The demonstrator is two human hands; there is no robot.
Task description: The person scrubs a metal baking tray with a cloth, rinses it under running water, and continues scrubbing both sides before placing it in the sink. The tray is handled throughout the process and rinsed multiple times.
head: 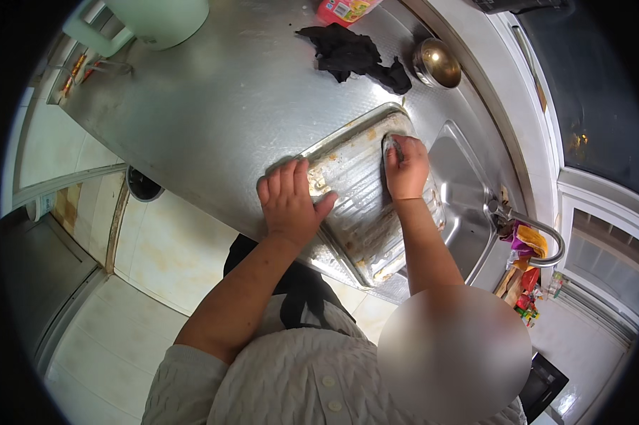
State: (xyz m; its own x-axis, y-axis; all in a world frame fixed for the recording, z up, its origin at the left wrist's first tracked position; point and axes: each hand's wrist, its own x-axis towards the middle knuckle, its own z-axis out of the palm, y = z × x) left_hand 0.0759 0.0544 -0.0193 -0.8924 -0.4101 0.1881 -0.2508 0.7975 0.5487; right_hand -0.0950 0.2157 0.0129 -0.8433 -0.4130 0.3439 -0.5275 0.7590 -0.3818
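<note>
A ribbed metal tray (359, 212) with brown and yellowish stains lies slantwise on the steel counter (192, 122), its lower right part close to the sink. My left hand (293, 199) rests over the tray's left edge, fingers apart and thumb on the stained surface. On the tray's upper right part, my right hand (408, 167) grips a dark-edged scrubbing pad (390, 150), pressed against the ribs. The fingers hide much of the pad, so its exact kind is unclear. Wet, whitish streaks show on the metal around it.
A steel sink (465, 212) with a curved faucet (550, 234) lies to the right. Beyond the tray are a black cloth (351, 56), a metal bowl (437, 62) and a bottle of pink liquid (343, 10). A pale green pitcher-like vessel (162, 21) stands at the upper left.
</note>
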